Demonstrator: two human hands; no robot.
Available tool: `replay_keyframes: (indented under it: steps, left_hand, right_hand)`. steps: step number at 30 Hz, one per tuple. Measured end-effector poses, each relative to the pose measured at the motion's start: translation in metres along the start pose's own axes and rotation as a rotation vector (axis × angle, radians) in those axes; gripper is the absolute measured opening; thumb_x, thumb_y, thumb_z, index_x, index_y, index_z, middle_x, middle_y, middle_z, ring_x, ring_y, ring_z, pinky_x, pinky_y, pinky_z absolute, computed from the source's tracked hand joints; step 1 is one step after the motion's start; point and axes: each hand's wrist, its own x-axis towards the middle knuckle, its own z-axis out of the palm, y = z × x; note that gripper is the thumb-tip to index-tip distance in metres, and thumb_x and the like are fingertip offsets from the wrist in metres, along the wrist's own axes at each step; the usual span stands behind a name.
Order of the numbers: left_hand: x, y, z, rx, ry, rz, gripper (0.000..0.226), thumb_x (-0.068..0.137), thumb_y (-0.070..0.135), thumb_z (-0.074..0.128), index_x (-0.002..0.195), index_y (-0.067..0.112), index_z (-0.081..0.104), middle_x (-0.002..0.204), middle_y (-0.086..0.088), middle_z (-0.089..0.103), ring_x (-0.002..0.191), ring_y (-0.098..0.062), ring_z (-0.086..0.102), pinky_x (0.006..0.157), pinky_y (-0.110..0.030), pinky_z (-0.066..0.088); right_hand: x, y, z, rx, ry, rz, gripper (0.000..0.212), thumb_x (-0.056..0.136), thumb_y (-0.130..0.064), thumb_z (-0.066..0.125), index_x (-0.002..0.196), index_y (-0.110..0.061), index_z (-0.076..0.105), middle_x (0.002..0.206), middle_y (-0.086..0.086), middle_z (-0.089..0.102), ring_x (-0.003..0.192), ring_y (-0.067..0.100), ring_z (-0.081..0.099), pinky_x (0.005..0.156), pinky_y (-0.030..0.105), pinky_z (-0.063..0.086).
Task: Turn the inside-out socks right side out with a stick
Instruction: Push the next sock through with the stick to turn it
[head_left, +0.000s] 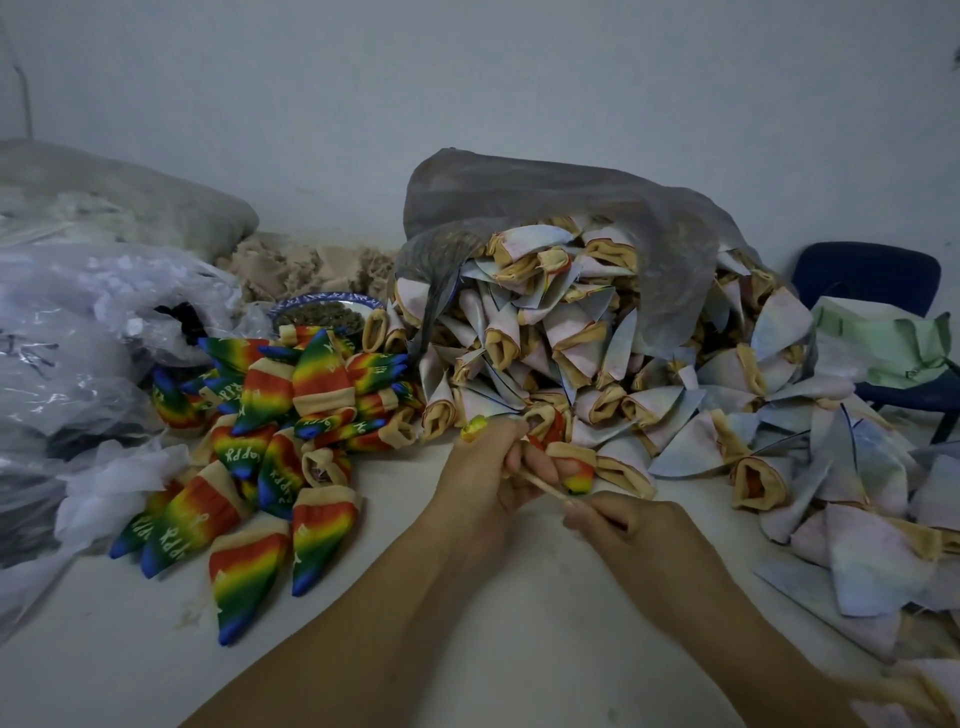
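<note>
The sock (575, 467) in work sits just above the desk (571, 665), between my two hands and at the front edge of the pale heap. Its tan cuff is bunched around the stick (545, 488), and a rainbow-coloured part shows at its lower end. My left hand (488, 467) grips the bunched fabric with curled fingers. My right hand (618, 519) pinches the near end of the stick. In my judgement the sock is light, soft, stretchy knit: it will collapse and slip unless taken at the cuff, where the band gives the firmest hold. The stick looks thin and stiff, so hold it close to the fabric to limit bending. I cannot identify a small yellow piece at my left thumb. To the left lie the rainbow socks (260, 457), right side out. Behind and to the right, inside-out socks (545, 332) spill from a grey bag (545, 197) across the desk.
</note>
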Motion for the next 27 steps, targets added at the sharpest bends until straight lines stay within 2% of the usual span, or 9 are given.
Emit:
replay_keyframes:
  steps: [2,5,8,11,15,20,22,25,27]
  left_hand:
    - [0.002,-0.001,0.004,-0.039,0.02,0.024,0.055,0.098,0.013,0.043,0.043,0.018,0.043,0.051,-0.012,0.059,0.067,-0.028,0.073,0.062,-0.03,0.059]
    - [0.004,-0.004,0.006,-0.074,0.064,0.052,0.055,0.098,0.012,0.044,0.044,0.016,0.042,0.05,-0.013,0.059,0.065,-0.03,0.072,0.058,-0.027,0.057]
    - [0.007,-0.008,0.005,-0.072,0.116,0.103,0.053,0.098,0.015,0.045,0.044,0.017,0.045,0.053,-0.015,0.063,0.07,-0.031,0.073,0.064,-0.028,0.058]
    - [0.01,-0.013,0.001,-0.05,0.156,0.107,0.055,0.098,0.023,0.049,0.043,0.02,0.049,0.056,-0.014,0.065,0.073,-0.031,0.072,0.075,-0.033,0.057]
    - [0.014,-0.018,-0.005,-0.148,0.169,0.08,0.053,0.097,0.034,0.056,0.047,0.017,0.059,0.06,-0.013,0.064,0.074,-0.028,0.072,0.074,-0.033,0.058]
    - [0.016,-0.016,-0.008,-0.304,0.205,0.087,0.034,0.076,0.038,0.071,0.056,0.012,0.062,0.062,-0.009,0.059,0.068,-0.022,0.069,0.084,-0.037,0.058]
    - [0.016,-0.017,-0.008,-0.339,0.215,0.096,0.033,0.078,0.035,0.07,0.059,0.011,0.061,0.061,-0.007,0.057,0.064,-0.018,0.068,0.09,-0.041,0.056]
    - [0.017,-0.018,-0.008,-0.309,0.267,0.132,0.039,0.091,0.031,0.065,0.057,0.013,0.061,0.059,-0.004,0.059,0.066,-0.017,0.07,0.084,-0.039,0.059]
    - [0.017,-0.019,-0.008,-0.217,0.323,0.172,0.046,0.095,0.034,0.062,0.051,0.019,0.063,0.059,-0.001,0.062,0.067,-0.015,0.07,0.083,-0.037,0.054]
  right_hand:
    - [-0.001,-0.007,0.007,0.115,0.005,0.032,0.023,0.088,-0.054,0.047,0.072,-0.047,0.062,0.079,-0.01,0.071,0.077,0.003,0.064,0.073,0.029,0.051]
    - [-0.001,-0.011,0.014,0.218,0.02,0.057,0.023,0.088,-0.052,0.049,0.069,-0.047,0.062,0.078,-0.016,0.07,0.077,0.0,0.065,0.076,0.03,0.053]
    - [-0.003,-0.013,0.021,0.278,0.04,0.082,0.026,0.089,-0.052,0.049,0.07,-0.043,0.064,0.078,-0.013,0.07,0.077,0.005,0.066,0.076,0.033,0.052]
    - [-0.004,-0.014,0.022,0.21,0.039,0.068,0.026,0.09,-0.053,0.046,0.073,-0.044,0.063,0.081,-0.007,0.072,0.079,0.008,0.065,0.076,0.035,0.053]
    - [-0.002,-0.011,0.016,0.05,0.018,0.045,0.037,0.092,-0.055,0.04,0.09,-0.031,0.067,0.086,-0.002,0.071,0.08,0.011,0.064,0.074,0.036,0.052]
    - [-0.002,-0.013,0.017,-0.069,-0.027,0.039,0.042,0.095,-0.055,0.035,0.091,-0.025,0.064,0.091,-0.005,0.07,0.085,0.012,0.062,0.077,0.036,0.05]
    - [-0.002,-0.014,0.018,-0.048,-0.036,0.063,0.041,0.095,-0.053,0.036,0.092,-0.026,0.066,0.093,-0.007,0.071,0.086,0.01,0.062,0.078,0.035,0.051]
    - [-0.004,-0.017,0.021,0.015,-0.037,0.095,0.037,0.095,-0.053,0.039,0.09,-0.029,0.067,0.09,-0.016,0.069,0.086,0.003,0.062,0.08,0.031,0.05]
    - [-0.005,-0.019,0.024,0.03,-0.038,0.109,0.036,0.095,-0.052,0.039,0.091,-0.03,0.068,0.086,-0.021,0.067,0.087,0.0,0.061,0.081,0.028,0.05]
